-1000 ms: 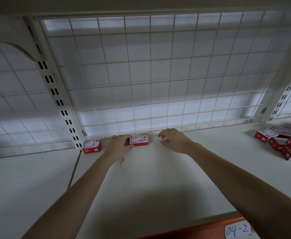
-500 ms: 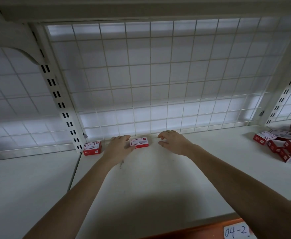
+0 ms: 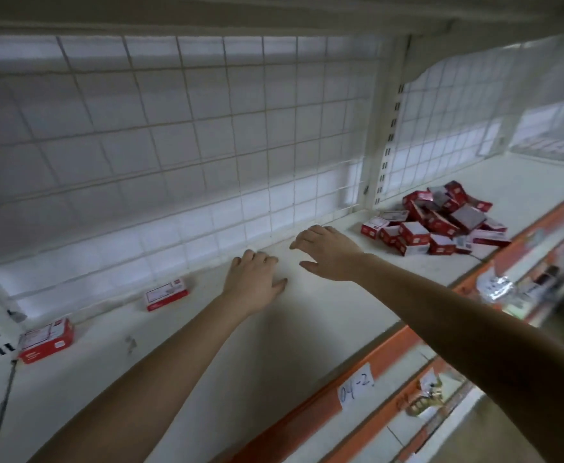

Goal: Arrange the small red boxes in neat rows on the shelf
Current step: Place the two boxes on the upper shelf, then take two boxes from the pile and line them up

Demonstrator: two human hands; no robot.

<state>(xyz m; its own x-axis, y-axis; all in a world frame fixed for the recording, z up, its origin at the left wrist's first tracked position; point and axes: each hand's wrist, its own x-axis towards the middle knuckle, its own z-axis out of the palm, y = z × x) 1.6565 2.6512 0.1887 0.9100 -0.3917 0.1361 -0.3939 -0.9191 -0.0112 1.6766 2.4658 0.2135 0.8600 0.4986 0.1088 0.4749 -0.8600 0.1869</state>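
White shelf [image 3: 307,329] with an orange front edge and a wire grid [image 3: 173,145] at its back edge is what I'm working on. Two red boxes sit placed along that edge, one at the left corner [image 3: 46,339], one further in [image 3: 166,294]; the pile [image 3: 440,222] at the right end remains. My left hand [image 3: 255,282] rests flat, fingers apart, empty. My right hand [image 3: 329,253] hovers spread beside it, empty too.

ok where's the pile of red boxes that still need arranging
In the head view the pile of red boxes lies at the right of the shelf, by the slotted upright, beyond the right hand.
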